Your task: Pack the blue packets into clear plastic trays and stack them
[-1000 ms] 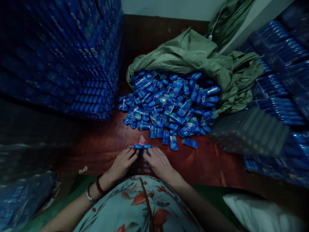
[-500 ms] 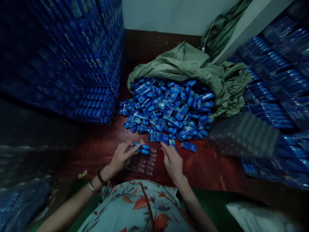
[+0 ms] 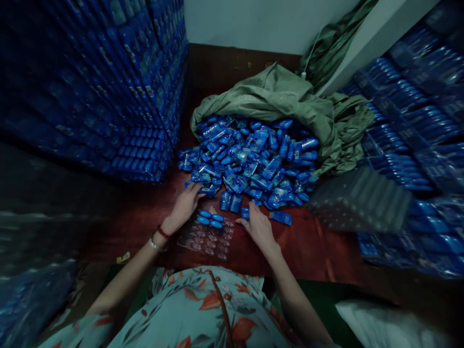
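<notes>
A clear plastic tray (image 3: 206,241) with rows of moulded hollows lies on the red table in front of me. Several small blue packets (image 3: 210,219) stand on end in its far rows. My left hand (image 3: 185,205) is at the near left edge of a loose heap of blue packets (image 3: 253,164), its thumb and fingers closed on the end of one packet (image 3: 209,192). To the right of the tray, my right hand (image 3: 258,224) has thumb and forefinger around another blue packet (image 3: 245,212). Two packets (image 3: 230,202) lie side by side between my hands.
A green sack (image 3: 268,94) lies open behind the heap. Tall stacks of filled packs (image 3: 145,96) rise at left, with more packs (image 3: 416,140) at right. A stack of empty clear trays (image 3: 362,200) stands right of the heap. One packet (image 3: 281,217) lies beyond my right hand.
My left hand has left the packets in the tray and moved forward to the heap. My right hand has closed around a packet, which has come nearer, apart from the two beside it.
</notes>
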The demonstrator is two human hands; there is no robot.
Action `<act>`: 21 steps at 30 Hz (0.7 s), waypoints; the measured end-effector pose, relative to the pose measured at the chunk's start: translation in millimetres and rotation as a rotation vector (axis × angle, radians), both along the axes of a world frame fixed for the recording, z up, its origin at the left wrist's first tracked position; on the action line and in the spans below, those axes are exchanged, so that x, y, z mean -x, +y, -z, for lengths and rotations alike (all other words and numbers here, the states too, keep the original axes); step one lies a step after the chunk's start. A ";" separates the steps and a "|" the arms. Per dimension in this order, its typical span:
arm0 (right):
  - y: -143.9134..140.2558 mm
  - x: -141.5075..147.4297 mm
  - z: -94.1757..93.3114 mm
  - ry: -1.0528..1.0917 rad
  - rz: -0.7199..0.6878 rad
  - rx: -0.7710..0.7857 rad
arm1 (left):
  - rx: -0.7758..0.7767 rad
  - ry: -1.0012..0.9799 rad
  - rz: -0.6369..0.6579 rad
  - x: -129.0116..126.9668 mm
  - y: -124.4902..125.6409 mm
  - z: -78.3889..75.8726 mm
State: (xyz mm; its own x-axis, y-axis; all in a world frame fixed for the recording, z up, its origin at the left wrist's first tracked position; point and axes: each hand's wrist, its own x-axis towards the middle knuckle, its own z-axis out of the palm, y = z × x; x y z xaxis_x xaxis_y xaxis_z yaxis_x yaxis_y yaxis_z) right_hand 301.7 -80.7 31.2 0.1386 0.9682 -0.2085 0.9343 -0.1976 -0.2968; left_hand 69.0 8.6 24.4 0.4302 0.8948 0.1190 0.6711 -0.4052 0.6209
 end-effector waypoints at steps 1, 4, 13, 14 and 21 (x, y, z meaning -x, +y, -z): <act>-5.2 -4.0 0.5 0.108 0.029 -0.028 | -0.002 -0.058 -0.055 13.8 -8.9 -3.2; -25.3 -15.0 -2.1 0.519 0.113 -0.125 | 0.045 -0.141 -0.229 55.9 -44.7 -14.6; -68.8 43.4 11.5 0.672 -0.150 -0.367 | -0.089 -0.159 -0.016 60.0 -114.0 1.0; -67.9 47.5 15.6 0.597 -0.240 -0.416 | -0.133 -0.123 0.041 56.1 -112.8 5.9; -54.1 48.6 9.0 0.107 -0.621 -0.424 | -0.234 0.147 0.344 48.4 -98.3 9.3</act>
State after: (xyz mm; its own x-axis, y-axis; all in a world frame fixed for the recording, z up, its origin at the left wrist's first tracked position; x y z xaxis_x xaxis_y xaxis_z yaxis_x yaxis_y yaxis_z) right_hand 253.0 -134.7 22.2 -0.4585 0.8618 0.2171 0.7984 0.5067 -0.3253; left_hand 20.6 -89.7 15.1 0.7257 0.6530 0.2168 0.5469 -0.7387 0.3941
